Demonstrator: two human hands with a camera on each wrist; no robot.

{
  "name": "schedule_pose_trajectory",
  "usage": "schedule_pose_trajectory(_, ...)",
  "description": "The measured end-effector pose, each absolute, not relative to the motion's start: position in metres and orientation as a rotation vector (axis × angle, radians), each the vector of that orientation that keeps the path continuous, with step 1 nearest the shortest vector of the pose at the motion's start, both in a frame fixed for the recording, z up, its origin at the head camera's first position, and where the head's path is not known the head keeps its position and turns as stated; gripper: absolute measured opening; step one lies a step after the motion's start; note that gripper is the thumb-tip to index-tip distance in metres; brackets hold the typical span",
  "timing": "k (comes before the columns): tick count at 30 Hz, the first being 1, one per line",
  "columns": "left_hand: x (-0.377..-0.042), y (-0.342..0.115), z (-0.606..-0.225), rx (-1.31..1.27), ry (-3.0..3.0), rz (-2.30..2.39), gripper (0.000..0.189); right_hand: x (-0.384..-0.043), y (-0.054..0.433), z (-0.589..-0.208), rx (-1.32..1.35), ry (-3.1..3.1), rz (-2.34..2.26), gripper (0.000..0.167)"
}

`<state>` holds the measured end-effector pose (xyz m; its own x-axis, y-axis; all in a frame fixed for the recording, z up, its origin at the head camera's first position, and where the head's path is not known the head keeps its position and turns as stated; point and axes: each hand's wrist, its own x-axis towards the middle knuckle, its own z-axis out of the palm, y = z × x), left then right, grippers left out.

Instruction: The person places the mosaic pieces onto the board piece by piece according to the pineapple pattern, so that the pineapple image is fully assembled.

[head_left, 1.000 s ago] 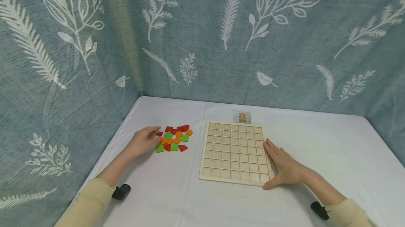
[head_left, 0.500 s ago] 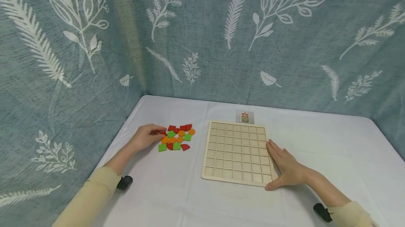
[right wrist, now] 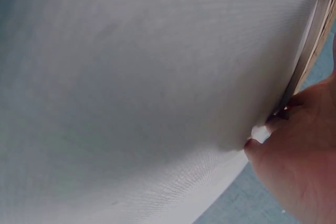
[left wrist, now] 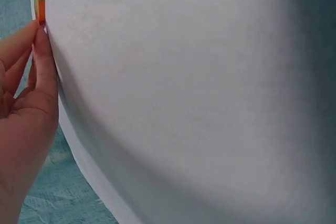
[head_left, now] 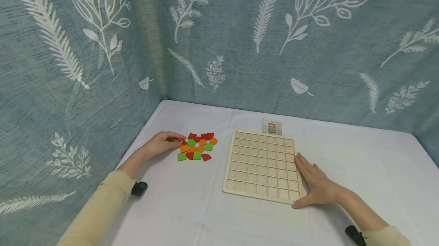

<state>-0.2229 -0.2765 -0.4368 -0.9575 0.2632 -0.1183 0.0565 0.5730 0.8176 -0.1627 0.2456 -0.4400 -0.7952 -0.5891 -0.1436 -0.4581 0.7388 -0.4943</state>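
My left hand [head_left: 162, 143] is at the left side of a cluster of small flat coloured tiles, its finger and thumb pinching a red triangular tile [head_left: 183, 143]. In the left wrist view the fingertips come together right beside the edge of an orange tile [left wrist: 41, 11]. An orange square tile [head_left: 184, 148] lies just below the red one. Along the right edge of a square wooden grid board [head_left: 257, 168] rests my right hand [head_left: 319, 187], fingers fairly straight and thumb spread to the near corner. The right wrist view shows that hand [right wrist: 299, 145] against the board's side [right wrist: 312, 45].
Red quarter-round, green square and orange round tiles [head_left: 202, 142] lie close together left of the board. Behind the board lies a small gridded picture card [head_left: 272, 127]. A white cloth [head_left: 253, 219] covers the table, with a patterned blue-green curtain [head_left: 233, 78] behind and left.
My left hand has moved in among the tiles' left edge, and its finger and thumb have closed on the red triangular tile. The right hand stays on the board. The head view has shifted slightly.
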Motion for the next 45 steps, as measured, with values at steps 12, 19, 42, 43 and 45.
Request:
schedule_pose_trajectory(12, -0.2271, -0.2845, -0.4404, 0.238, 2.411, 1.453, 0.039, -0.1596, 0.2457, -0.4411, -0.842, 2.652, -0.693, 0.138)
schedule_pose_trajectory(19, -0.2245, -0.2853, -0.4414, 0.266, 2.472, 1.429, 0.036, -0.1605, 0.2465, -0.4464, -0.85, 2.643, -0.709, 0.138)
schedule_pose_trajectory(42, -0.2267, -0.2869, -0.4425, 0.323, 2.481, 1.402, 0.037, -0.1576, 0.2491, -0.4471, -0.854, 2.635, -0.732, 0.136)
schedule_pose_trajectory(43, -0.2268, -0.2869, -0.4425, 0.306, 2.485, 1.4, 0.037, -0.1581, 0.2488, -0.4468, -0.853, 2.636, -0.725, 0.136)
schedule_pose_trajectory(45, -0.2266, -0.287, -0.4421, 0.299, 2.508, 1.383, 0.036, -0.1595, 0.248, -0.4462, -0.867, 2.638, -0.72, 0.136)
